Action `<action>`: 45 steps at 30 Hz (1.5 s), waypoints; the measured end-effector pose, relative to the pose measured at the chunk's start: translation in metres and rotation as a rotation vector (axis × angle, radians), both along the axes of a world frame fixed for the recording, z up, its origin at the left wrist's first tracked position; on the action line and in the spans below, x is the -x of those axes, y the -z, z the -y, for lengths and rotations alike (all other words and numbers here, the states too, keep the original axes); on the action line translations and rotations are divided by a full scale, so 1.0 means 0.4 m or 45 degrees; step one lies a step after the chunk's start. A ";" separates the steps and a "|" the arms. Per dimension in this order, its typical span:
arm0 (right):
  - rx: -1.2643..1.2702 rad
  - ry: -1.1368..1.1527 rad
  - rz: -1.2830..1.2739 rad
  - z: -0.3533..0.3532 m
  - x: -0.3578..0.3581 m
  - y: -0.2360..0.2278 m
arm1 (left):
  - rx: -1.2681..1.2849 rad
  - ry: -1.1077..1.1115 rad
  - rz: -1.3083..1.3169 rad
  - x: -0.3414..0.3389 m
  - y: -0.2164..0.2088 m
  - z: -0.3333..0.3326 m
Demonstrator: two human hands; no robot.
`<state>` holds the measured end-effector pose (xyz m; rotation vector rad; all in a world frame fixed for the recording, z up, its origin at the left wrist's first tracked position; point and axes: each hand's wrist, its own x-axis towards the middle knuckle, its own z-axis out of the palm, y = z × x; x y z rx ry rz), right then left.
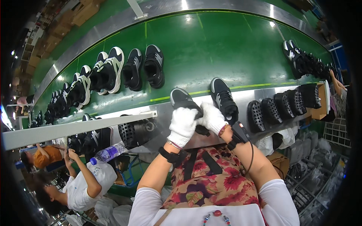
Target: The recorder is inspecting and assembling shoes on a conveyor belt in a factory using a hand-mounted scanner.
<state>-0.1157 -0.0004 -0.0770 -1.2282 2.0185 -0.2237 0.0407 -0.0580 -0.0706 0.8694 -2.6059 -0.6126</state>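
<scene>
A black sneaker (180, 97) with a grey toe is between my two hands, its toe pointing away from me at the metal edge of the green conveyor. My left hand (183, 126), in a white knit glove, is closed on the shoe's upper near the opening. My right hand (212, 117), also gloved, is closed at the heel side of the same shoe; its fingertips are partly hidden. Just right of it stands a second black sneaker (225, 101), with its toe pointing away and its heel close to my right wrist. The inside of the held shoe is covered by my gloves.
Black and white sneakers (113, 71) line the green conveyor (211, 49) on the left, more (296, 60) at the far right. Black perforated shoe-shaped forms (269, 110) stand along the metal ledge. A white bar (75, 128) crosses at left, above a purple-labelled bottle (107, 153). Co-workers (81, 184) sit left.
</scene>
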 end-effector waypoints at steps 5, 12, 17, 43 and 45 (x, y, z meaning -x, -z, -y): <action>0.160 -0.008 -0.174 -0.002 -0.012 0.083 | 0.175 0.005 -0.049 0.011 0.016 -0.045; 0.624 0.501 0.994 -0.052 0.024 0.008 | 0.177 -0.277 -0.151 -0.029 0.029 -0.087; 0.614 0.179 0.563 -0.022 0.002 0.057 | 0.072 -0.374 -0.359 -0.052 0.033 -0.109; 0.095 -0.052 -0.377 -0.270 0.205 -0.283 | -1.319 -0.732 -0.209 -0.092 0.035 -0.146; 0.159 -0.128 -0.223 -0.306 0.206 -0.197 | -1.299 -0.711 -0.148 -0.023 0.004 -0.129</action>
